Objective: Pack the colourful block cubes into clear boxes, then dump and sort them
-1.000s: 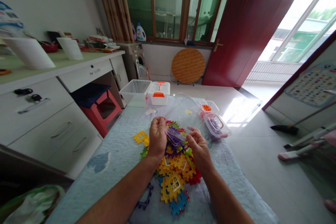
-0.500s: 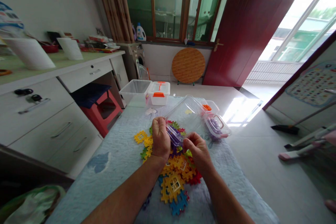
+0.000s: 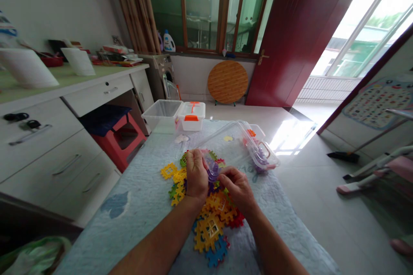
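My left hand [image 3: 197, 174] grips the near left edge of a clear plastic lid [image 3: 222, 137], fingers closed on it. At its near right edge, the thumb and fingers of my right hand [image 3: 238, 187] pinch the same lid. The lid slants away from me over a pile of interlocking plastic toy pieces [image 3: 211, 227] in yellow, orange, blue, red, green and purple. Purple pieces show through the clear plastic between my hands. Both forearms cover parts of the pile.
On the blue cloth-covered table [image 3: 145, 193], an open clear bin [image 3: 161, 116] and a lidded box with orange latches [image 3: 192, 123] stand at the back left. Small clear boxes [image 3: 267, 161] with orange and purple pieces are at the right edge. A red stool [image 3: 121, 142] stands left.
The lid has tipped lower and flatter, its far end closer to the small boxes on the right. Both hands keep their hold. The whole view has shifted slightly.
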Tool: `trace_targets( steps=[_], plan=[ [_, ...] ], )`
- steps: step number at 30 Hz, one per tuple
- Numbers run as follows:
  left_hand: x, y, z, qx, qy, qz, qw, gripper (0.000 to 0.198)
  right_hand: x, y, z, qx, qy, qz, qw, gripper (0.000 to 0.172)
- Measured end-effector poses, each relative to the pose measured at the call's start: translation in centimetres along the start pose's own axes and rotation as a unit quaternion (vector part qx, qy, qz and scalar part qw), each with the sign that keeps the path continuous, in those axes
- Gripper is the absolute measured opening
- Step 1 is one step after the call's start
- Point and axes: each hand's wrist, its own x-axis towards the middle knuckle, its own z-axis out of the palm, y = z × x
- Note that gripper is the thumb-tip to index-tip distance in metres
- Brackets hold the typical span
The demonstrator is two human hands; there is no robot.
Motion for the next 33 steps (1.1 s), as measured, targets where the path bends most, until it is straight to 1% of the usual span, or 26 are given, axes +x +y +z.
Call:
trace_targets(
  steps=[4,5,7,9,11,15,17,20,23,26,28,30,33],
  plan=[
    [0.8,0.3,-0.8,0.017,-0.013,0.04,0.999,0.02,-0.1,-0.4,-0.2,-0.003,0.005,-0.004,1.0,0.018],
    [1.1,0.6,-1.1,0.036,-0.025,0.064,0.997,0.023,-0.1,-0.5,-0.3,-0.004,0.002,-0.004,1.0,0.018],
    [1.8,1.0,-1.9,0.098,-0.059,0.129,0.985,0.028,-0.1,-0.6,-0.5,-0.008,-0.006,-0.001,1.0,0.019],
    [2.3,1.3,-2.8,0.159,-0.094,0.182,0.966,0.021,-0.1,-0.5,-0.8,-0.019,-0.011,0.003,1.0,0.02],
    [2.6,1.5,-3.6,0.193,-0.117,0.199,0.954,0.016,-0.2,-0.4,-1.1,-0.031,-0.013,0.005,0.999,0.022],
    [2.3,1.7,-4.7,0.187,-0.142,0.163,0.958,0.017,-0.3,-0.1,-1.4,-0.044,-0.013,-0.001,0.999,0.024],
    [2.1,1.9,-5.0,0.147,-0.162,0.131,0.967,0.017,-0.4,-0.1,-1.3,-0.031,-0.006,0.0,1.0,0.023],
    [1.8,2.4,-5.3,0.069,-0.198,0.068,0.975,0.02,-0.4,-0.2,-0.9,0.035,0.016,0.014,0.999,0.02],
    [1.8,2.7,-5.5,0.023,-0.197,0.028,0.98,0.022,-0.3,-0.7,-0.5,0.095,0.037,0.028,0.994,0.022],
    [2.1,2.7,-5.7,0.0,-0.185,0.008,0.983,0.023,0.0,-1.5,-0.2,0.117,0.051,0.036,0.991,0.023],
    [2.4,2.7,-5.9,-0.005,-0.193,-0.008,0.981,0.024,0.6,-2.1,-0.2,0.126,0.063,0.038,0.989,0.021],
    [2.8,2.8,-6.1,-0.002,-0.215,-0.028,0.976,0.027,1.7,-2.6,-0.4,0.136,0.075,0.036,0.987,0.018],
    [3.7,2.9,-7.0,0.002,-0.246,-0.05,0.968,0.033,4.2,-2.9,-1.1,0.138,0.087,0.034,0.986,0.015]
  ],
)
